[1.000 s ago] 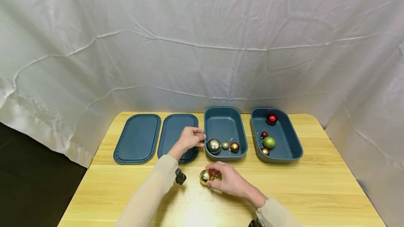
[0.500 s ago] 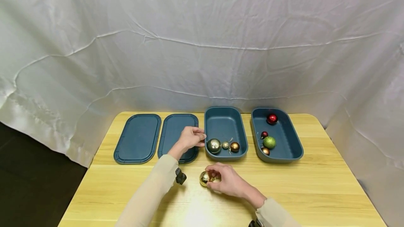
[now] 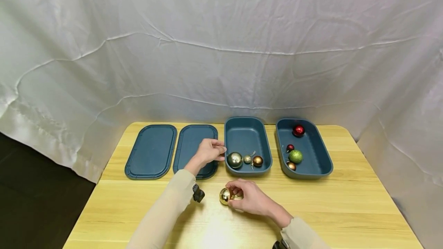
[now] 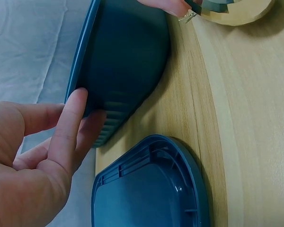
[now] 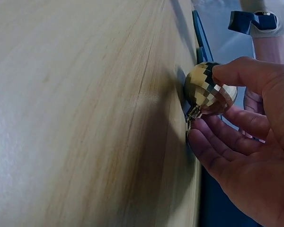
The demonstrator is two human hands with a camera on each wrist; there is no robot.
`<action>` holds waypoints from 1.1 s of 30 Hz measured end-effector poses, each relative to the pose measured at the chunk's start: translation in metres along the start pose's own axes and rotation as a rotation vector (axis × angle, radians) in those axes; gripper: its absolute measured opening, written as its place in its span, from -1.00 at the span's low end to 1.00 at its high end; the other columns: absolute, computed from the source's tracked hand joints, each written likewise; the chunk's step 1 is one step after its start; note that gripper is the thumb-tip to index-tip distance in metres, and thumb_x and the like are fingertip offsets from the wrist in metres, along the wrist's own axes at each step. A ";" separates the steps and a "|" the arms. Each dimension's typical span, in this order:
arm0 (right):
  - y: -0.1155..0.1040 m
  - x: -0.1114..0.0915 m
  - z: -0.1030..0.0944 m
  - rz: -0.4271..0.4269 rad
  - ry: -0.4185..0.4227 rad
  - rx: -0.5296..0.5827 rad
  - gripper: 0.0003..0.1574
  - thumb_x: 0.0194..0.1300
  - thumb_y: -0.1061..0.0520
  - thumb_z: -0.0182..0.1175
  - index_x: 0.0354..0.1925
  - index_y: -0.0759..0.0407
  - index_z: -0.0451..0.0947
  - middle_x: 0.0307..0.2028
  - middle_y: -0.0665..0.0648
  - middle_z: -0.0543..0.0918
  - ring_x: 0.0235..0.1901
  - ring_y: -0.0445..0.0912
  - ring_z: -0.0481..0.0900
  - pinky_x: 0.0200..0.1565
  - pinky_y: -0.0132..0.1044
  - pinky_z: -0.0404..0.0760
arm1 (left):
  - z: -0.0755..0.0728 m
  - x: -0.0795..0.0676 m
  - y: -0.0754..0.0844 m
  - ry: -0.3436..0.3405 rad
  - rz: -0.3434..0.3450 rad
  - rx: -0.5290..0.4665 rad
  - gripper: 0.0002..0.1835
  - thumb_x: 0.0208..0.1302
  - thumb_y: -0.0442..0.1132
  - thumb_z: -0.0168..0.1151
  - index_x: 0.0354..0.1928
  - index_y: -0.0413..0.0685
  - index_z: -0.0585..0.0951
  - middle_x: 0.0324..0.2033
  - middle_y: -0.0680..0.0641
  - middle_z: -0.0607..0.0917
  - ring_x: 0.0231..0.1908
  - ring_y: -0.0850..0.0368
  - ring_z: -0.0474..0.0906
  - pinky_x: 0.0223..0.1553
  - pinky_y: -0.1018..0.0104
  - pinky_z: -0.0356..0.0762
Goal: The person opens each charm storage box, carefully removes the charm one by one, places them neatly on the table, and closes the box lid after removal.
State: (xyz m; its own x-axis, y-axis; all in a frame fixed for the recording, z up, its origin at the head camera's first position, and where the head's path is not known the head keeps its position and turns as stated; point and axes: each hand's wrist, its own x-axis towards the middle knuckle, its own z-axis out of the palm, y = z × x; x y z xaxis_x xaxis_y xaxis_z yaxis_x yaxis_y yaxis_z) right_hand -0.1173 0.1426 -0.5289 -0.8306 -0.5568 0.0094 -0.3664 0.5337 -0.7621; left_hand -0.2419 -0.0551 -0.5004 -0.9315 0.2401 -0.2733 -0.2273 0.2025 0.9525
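Observation:
My right hand (image 3: 252, 199) pinches a gold faceted Christmas bauble (image 3: 225, 195) between thumb and fingers, low at the table in front of the left box. In the right wrist view, the mirror-like bauble (image 5: 203, 90) has its cap and hanger pointing down toward the curled lower fingers. With extended fingers, my left hand (image 3: 207, 151) touches the left outer side of the blue box (image 3: 247, 125); its fingertips meet the wall just under the rim in the left wrist view. Inside that box lie a large silvery bauble (image 3: 235, 160), a small pale gold one (image 3: 247, 159) and a bronze one (image 3: 257, 161).
A second blue box (image 3: 320, 145) to the right contains a red bauble (image 3: 298, 130), a small dark red one (image 3: 290, 148), a green glittery one (image 3: 295, 156) and a copper one (image 3: 291, 165). Two blue lids (image 3: 151, 151) lie flat at left, one under the left hand. A grey curtain (image 3: 221, 76) hangs behind.

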 end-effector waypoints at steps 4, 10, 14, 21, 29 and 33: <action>-0.001 -0.001 -0.001 -0.006 0.003 -0.005 -0.51 0.19 0.18 0.51 0.10 0.17 0.67 -0.15 -0.02 0.71 -0.16 -0.18 0.66 -0.05 -0.29 0.76 | 0.000 -0.001 0.001 0.000 0.001 -0.003 -0.58 0.48 -0.39 0.27 0.31 -0.40 0.59 0.12 -0.36 0.73 -0.27 0.01 0.85 -0.10 0.14 0.85; -0.001 -0.001 -0.003 -0.017 0.021 -0.021 -0.43 0.20 0.15 0.53 0.15 0.28 0.66 -0.13 0.02 0.72 -0.14 -0.11 0.69 -0.03 -0.27 0.77 | 0.000 -0.002 0.003 -0.002 0.006 -0.017 -0.59 0.48 -0.41 0.26 0.30 -0.42 0.59 0.12 -0.38 0.73 -0.18 -0.10 0.84 -0.11 0.15 0.86; -0.002 -0.002 -0.005 -0.010 0.021 -0.032 -0.38 0.20 0.14 0.54 0.18 0.32 0.64 -0.10 0.04 0.72 -0.12 -0.05 0.70 0.00 -0.26 0.76 | 0.000 -0.002 0.002 -0.003 0.007 -0.016 -0.59 0.48 -0.41 0.26 0.30 -0.42 0.59 0.12 -0.38 0.73 -0.16 -0.13 0.84 -0.10 0.14 0.85; -0.012 -0.003 -0.014 -0.020 0.052 -0.033 -0.37 0.25 0.07 0.52 0.22 0.27 0.64 -0.03 0.13 0.74 -0.07 0.01 0.71 0.03 -0.18 0.77 | 0.000 -0.002 0.003 -0.002 0.006 -0.010 -0.59 0.48 -0.41 0.27 0.30 -0.42 0.59 0.12 -0.38 0.73 -0.24 -0.05 0.85 -0.07 0.09 0.85; -0.016 0.005 -0.042 -0.104 0.234 0.052 -0.60 0.32 0.16 0.48 0.11 0.14 0.72 -0.02 0.15 0.78 -0.09 0.05 0.77 0.05 -0.20 0.81 | 0.000 -0.003 0.004 0.002 0.003 -0.011 -0.59 0.48 -0.40 0.26 0.30 -0.41 0.59 0.11 -0.37 0.74 -0.28 0.01 0.85 -0.03 0.05 0.84; -0.011 0.015 -0.059 -0.059 0.277 0.082 -0.56 0.34 0.16 0.47 0.14 0.27 0.70 0.02 0.26 0.76 -0.09 0.03 0.77 0.06 -0.06 0.81 | 0.000 -0.003 0.004 0.004 0.004 -0.004 -0.59 0.49 -0.40 0.26 0.31 -0.40 0.59 0.11 -0.36 0.74 -0.26 0.00 0.85 -0.08 0.10 0.85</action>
State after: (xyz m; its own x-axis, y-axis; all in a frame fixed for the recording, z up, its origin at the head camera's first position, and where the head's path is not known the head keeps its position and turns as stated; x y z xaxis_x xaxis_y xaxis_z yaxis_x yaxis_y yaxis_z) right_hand -0.1502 0.1658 -0.4818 -0.8960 -0.3843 0.2226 -0.3914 0.4465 -0.8046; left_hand -0.2398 -0.0553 -0.4957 -0.9335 0.2367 -0.2694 -0.2251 0.1980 0.9540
